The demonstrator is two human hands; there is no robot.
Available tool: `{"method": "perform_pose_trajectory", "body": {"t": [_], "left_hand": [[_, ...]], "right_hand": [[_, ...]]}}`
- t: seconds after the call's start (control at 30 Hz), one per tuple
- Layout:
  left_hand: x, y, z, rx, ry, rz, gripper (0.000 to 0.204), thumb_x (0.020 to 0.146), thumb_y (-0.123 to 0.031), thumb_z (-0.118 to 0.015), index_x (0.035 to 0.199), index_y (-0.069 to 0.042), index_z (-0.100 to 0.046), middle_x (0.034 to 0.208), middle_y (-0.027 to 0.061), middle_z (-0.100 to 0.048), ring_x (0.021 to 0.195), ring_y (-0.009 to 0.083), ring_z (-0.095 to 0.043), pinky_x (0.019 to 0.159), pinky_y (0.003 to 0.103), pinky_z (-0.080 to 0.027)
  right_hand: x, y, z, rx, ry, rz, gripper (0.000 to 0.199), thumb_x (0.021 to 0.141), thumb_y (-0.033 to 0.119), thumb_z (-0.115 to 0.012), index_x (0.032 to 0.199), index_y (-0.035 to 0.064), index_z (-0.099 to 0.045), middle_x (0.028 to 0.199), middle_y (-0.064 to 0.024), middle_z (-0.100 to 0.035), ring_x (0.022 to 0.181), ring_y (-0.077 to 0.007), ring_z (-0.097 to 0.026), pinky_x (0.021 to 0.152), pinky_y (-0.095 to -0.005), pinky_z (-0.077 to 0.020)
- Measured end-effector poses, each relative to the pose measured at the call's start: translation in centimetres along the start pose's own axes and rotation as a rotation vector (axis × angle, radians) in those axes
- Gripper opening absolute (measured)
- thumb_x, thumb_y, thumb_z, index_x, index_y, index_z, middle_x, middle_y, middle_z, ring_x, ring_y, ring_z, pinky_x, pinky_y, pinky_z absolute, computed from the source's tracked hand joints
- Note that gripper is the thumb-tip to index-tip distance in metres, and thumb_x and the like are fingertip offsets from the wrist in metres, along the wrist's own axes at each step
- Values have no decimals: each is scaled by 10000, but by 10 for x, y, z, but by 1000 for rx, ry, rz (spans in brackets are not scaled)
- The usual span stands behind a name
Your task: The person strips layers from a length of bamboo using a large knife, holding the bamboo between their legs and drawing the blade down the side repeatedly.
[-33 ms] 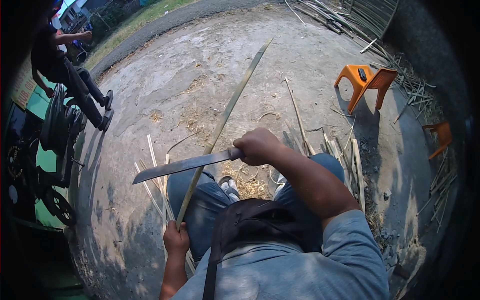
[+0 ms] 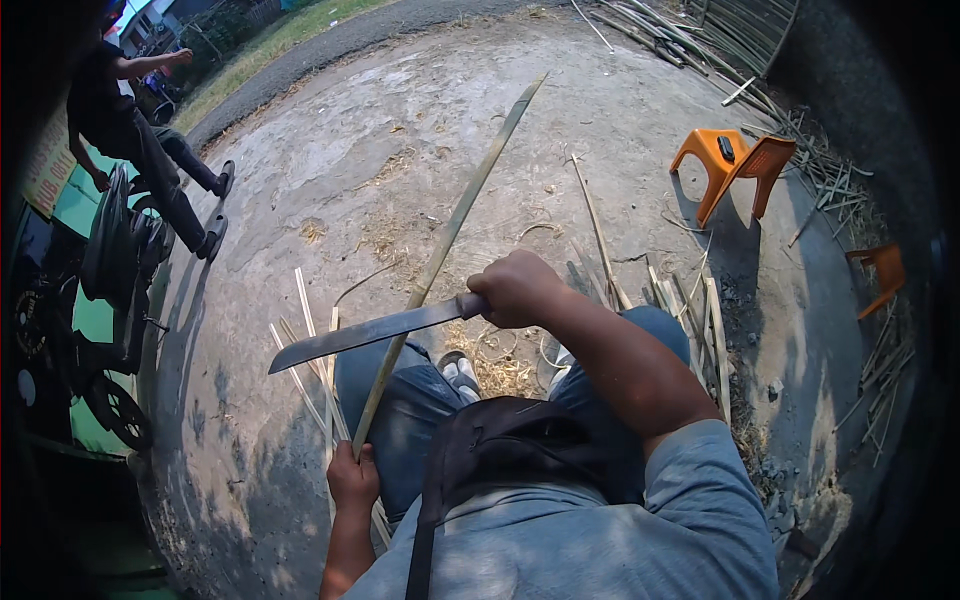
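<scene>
My right hand (image 2: 520,288) is closed round the handle of a machete (image 2: 370,331), whose long blade points left above my left knee. The blade lies across a long bamboo strip (image 2: 458,215) and hides a short part of it; whether the edge touches it I cannot tell. The strip slants up and away to the right from my left hand (image 2: 353,477), which is wrapped round its near end beside my left thigh. More thin bamboo strips (image 2: 308,300) lean by my left leg, and split pieces (image 2: 716,335) lie beside my right knee.
Shavings (image 2: 500,372) cover the ground between my feet. An orange plastic chair (image 2: 718,165) with a small black object on it stands ahead right; another orange piece (image 2: 882,278) is farther right. Bamboo poles (image 2: 690,50) lie at the back right. A person (image 2: 125,130) stands beside a motorcycle (image 2: 110,260) at left.
The person at the left has shifted their feet and moved the outstretched arm a little upward. The machete's tip has moved very slightly down and right; my left hand looks unchanged.
</scene>
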State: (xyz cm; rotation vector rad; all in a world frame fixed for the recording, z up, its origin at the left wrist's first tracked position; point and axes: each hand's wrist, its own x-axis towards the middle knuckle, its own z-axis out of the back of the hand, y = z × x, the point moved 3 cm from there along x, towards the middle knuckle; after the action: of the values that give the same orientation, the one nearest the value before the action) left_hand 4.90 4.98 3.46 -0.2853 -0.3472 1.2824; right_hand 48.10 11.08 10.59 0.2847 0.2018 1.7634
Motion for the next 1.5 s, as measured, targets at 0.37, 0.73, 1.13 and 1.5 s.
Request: {"method": "perform_pose_trajectory", "body": {"t": [0.37,0.73,1.13,1.5], "left_hand": [[-1,1,-3,57,-13,18,563,1054,-572,-541,940,-22,-581,801,285,-646,799,557,-639,679,617,-489],[-1,-2,-1,7,-24,20,596,1064,-590,-519,902,-20,-580,773,251,-617,778,523,-635,669,570,-470],[1,-2,-2,3,-49,-13,605,1067,-597,-504,914,-18,-585,778,263,-627,789,537,-636,672,581,-468],[-1,0,-4,-64,-44,-37,584,1068,-578,-525,887,-24,-553,747,264,-603,741,536,-620,641,590,-469]], "right_hand": [[-11,-75,9,370,-126,-475,284,935,353,-726,1141,167,-787,1079,-168,-778,1003,-363,-741,888,-465,-579],[-1,1,-3,43,53,13,142,796,240,-734,911,158,-746,868,-120,-746,860,-365,-743,750,-498,-586],[-7,-74,0,379,-106,-436,241,914,327,-723,1100,185,-782,1021,-148,-775,990,-360,-744,877,-476,-583],[3,3,-5,-27,12,50,136,811,265,-723,899,165,-753,852,-115,-748,850,-351,-746,750,-491,-586]]}}
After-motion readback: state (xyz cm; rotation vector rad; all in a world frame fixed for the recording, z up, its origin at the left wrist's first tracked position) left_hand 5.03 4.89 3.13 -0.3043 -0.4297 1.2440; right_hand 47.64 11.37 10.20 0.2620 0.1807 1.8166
